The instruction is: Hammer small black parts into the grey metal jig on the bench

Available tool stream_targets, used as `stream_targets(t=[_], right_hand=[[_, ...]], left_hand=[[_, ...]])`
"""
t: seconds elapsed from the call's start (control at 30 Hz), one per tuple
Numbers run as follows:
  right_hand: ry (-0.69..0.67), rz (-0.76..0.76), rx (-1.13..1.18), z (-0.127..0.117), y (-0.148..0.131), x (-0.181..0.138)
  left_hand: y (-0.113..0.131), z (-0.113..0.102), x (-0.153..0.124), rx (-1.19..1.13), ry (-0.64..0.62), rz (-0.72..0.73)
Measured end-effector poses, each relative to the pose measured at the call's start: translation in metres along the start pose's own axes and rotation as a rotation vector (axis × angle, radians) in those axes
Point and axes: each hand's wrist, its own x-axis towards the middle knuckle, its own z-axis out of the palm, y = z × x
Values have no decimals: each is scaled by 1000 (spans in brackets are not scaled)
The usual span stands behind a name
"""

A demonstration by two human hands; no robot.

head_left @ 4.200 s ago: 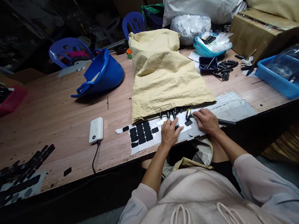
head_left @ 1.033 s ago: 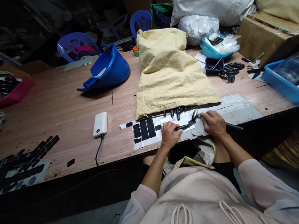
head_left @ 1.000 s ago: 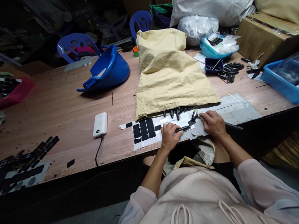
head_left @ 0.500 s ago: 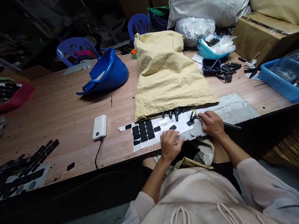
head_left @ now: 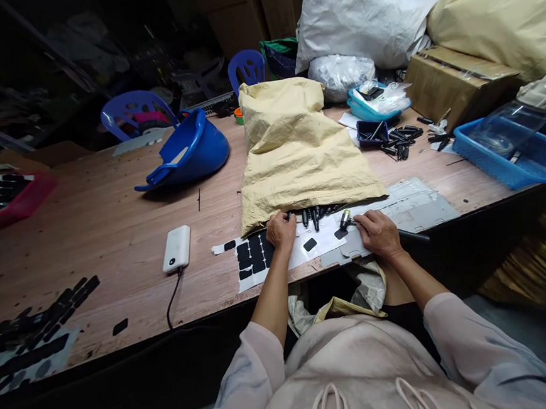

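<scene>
My right hand (head_left: 379, 232) is closed round the black handle of a small hammer (head_left: 415, 236), whose metal and yellowish head (head_left: 344, 218) rests over the white sheet. My left hand (head_left: 281, 231) has its fingers pinched at the edge of the tan bag (head_left: 310, 164), on a small dark cylindrical part (head_left: 288, 216) that is mostly hidden. Several black cylindrical parts (head_left: 315, 217) stick out from under the bag beside it. Black rounded patches (head_left: 257, 256) sit on white backing sheet (head_left: 246, 283), partly covered by my left arm. A loose black patch (head_left: 310, 244) lies between my hands.
To the left are a white power bank (head_left: 177, 248) with a cable, a tipped blue basin (head_left: 193, 151) and more black patches (head_left: 64, 309). To the right, a blue basket (head_left: 487, 162), a pile of black parts (head_left: 403, 141) and a cardboard box (head_left: 457, 83) stand on the table.
My left hand has moved left and forward, from above the white sheet to the bag's edge, and pinches a dark part there. My right hand keeps the hammer. The view has shifted slightly.
</scene>
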Motion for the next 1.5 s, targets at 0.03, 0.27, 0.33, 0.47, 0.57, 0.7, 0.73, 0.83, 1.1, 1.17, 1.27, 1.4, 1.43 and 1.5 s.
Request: stream_targets(t=[0.03, 0.27, 0.33, 0.47, 0.57, 0.7, 0.73, 0.83, 1.1, 1.17, 1.27, 1.4, 1.43, 1.5], right_hand=[[-1, 0, 1, 0, 0, 0], [-42, 25, 26, -2, -1, 1], [-41, 32, 20, -3, -1, 1], [-22, 19, -4, -3, -1, 1], [-16, 12, -2, -3, -1, 1], [-27, 20, 33, -3, 5, 2], [-34, 23, 53, -3, 7, 3], [-49, 45, 146, -8, 7, 7], [-75, 14, 537, -18, -46, 8], [-114, -14, 549, -15, -56, 6], [-129, -17, 547, -12, -61, 6], [-133, -20, 520, -14, -66, 8], [-144, -32, 499, -15, -67, 8], [-171, -55, 452, -17, -70, 7]], left_hand=[[-4, -1, -1, -11, -6, 10], [-47, -3, -39, -144, -38, 316], [-49, 1, -54, -184, -112, 480], [-40, 15, -70, -194, -226, 647], [-35, 21, -70, -190, -228, 595], [-31, 20, -66, -202, -272, 536], [-31, 19, -66, -208, -281, 523], [-29, 18, -66, -231, -297, 490], [-26, 17, -67, -273, -308, 446], [-26, 17, -66, -281, -316, 428], [-25, 17, -65, -292, -318, 410], [-24, 18, -64, -287, -322, 413], [-24, 18, -65, -281, -321, 414], [-24, 18, -66, -266, -311, 422]])
